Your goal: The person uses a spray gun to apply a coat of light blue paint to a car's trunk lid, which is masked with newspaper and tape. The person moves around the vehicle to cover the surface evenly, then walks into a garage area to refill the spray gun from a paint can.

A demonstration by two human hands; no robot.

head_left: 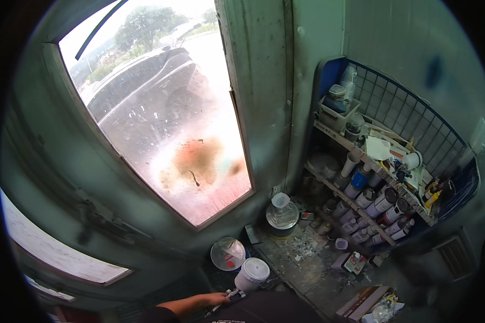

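Your fingers [221, 297] on the left hand [214, 299] are closed around the handle of a spray gun [233, 295], low in the picture near its bottom edge. The gun carries a white plastic cup [251, 273] on top, tilted a little to the left, and it hangs just off the near left corner of the surface [302, 258]. Your right hand does not show at all, so you cannot tell what it is doing.

The surface is a grimy bench, crusted with dried paint, that runs from that corner toward the right. At its far left corner stands a dark can with a clear lid [282, 216]. Beside the cup, just off the left edge, sits a round clear lid [228, 253] with a red spot on it. Small pots and a cardboard box [361, 304] lie along the near right part.

Against the right wall leans a blue wire rack [409, 116] with wooden shelves [355, 207] packed with spray cans [380, 204] and bottles. To the left a big window [161, 113], its pane smeared with brown and red overspray, looks out on a dark car [140, 81] and trees. The walls are dull green and stained.
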